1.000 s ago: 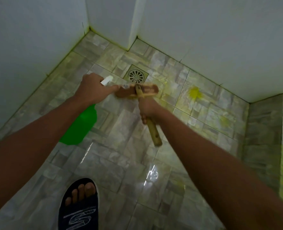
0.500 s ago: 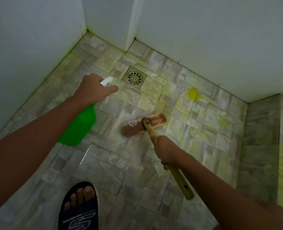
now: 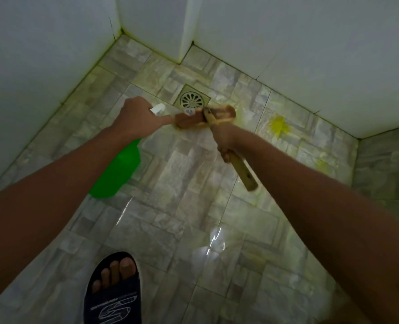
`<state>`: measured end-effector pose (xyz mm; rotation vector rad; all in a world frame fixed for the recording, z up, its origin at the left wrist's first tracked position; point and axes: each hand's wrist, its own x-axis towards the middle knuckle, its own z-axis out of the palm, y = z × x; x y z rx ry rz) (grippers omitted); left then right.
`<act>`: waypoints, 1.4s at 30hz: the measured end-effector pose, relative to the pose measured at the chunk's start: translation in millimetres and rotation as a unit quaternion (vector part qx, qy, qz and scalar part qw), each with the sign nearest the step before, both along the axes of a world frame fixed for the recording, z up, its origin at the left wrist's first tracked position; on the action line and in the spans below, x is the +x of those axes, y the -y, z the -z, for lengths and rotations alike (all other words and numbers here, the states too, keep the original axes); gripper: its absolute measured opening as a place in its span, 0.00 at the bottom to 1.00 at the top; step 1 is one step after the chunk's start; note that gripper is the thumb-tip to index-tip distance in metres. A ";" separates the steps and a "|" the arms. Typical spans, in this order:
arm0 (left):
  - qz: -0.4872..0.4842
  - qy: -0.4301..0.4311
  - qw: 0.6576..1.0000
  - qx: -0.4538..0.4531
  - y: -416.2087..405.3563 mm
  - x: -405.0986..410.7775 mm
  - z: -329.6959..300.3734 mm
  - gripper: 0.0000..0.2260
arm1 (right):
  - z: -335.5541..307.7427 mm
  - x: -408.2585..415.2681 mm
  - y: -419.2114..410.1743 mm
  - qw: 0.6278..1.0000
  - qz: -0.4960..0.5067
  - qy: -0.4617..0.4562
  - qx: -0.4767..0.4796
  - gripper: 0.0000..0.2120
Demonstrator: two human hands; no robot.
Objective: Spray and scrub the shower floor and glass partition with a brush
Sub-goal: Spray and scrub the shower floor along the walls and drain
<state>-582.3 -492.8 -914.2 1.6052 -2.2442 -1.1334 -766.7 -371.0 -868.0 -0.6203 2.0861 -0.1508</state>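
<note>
Your right hand (image 3: 224, 142) is gripping the wooden handle of the brush (image 3: 218, 118), fingers wrapped tight around it partway along, with the free end of the handle sticking out toward you below your fist. The brush head is lying flat on the shower floor (image 3: 194, 220), just beside the round metal drain (image 3: 192, 100) on its near edge. Your left hand (image 3: 136, 119) is clenching the neck of the green spray bottle (image 3: 114, 174), index finger stretching forward over the white nozzle, which is pointing toward the brush head; the fingertip is reaching almost to the brush. The bottle's body is hanging down under your wrist. A yellow patch (image 3: 278, 127) is sitting on the tiles to the right of the brush, near the white wall (image 3: 310, 54). Your foot in a dark sandal (image 3: 113, 293) is standing on the wet, shiny tiles at the bottom.
</note>
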 end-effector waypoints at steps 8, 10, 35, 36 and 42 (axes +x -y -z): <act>-0.003 -0.003 1.000 -0.011 -2.7 6.1 -8.0 0.22 | 6.6 3.4 -29.6 1.000 0.002 0.000 0.005 0.17; -0.010 -0.008 1.000 -0.011 -1.4 8.6 -12.2 0.23 | 6.1 6.9 -55.8 0.999 0.020 0.019 0.016 0.20; -0.087 -0.058 0.994 -0.029 4.0 35.8 -2.8 0.25 | 19.5 -33.3 142.1 0.981 -0.134 -0.135 -0.026 0.15; -0.083 -0.054 0.994 -0.034 4.3 36.4 -1.8 0.25 | 18.9 -29.1 132.6 0.978 -0.150 -0.142 -0.027 0.18; -0.088 -0.033 0.995 0.013 13.0 41.7 0.4 0.28 | 20.2 -33.4 53.7 0.964 -0.219 -0.152 -0.003 0.34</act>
